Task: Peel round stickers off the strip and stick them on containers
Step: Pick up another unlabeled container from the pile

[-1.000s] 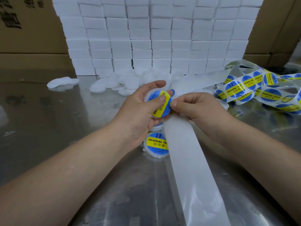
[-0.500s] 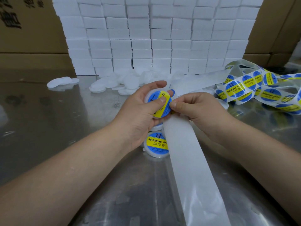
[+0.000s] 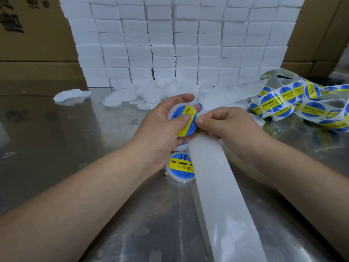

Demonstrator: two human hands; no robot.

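- The left hand [image 3: 162, 127] grips a round white plastic container [image 3: 174, 114] in mid-scene above the shiny metal worktop [image 3: 56, 148], fingers curled round its rim.
- A blue-and-yellow round sticker [image 3: 186, 122] lies on the container's face, with the left thumb pressing on it.
- The right hand [image 3: 232, 129], just right of the container, pinches the top of a white backing strip [image 3: 222, 195]; its thumb tip touches the sticker's right edge.
- The strip runs toward the near edge.
- A second labelled container [image 3: 179, 167] sits on the worktop under the left hand.
- A coil of unpeeled stickers [image 3: 292, 103] lies far right.
- Stacked white blocks [image 3: 179, 44] stand at the far side.
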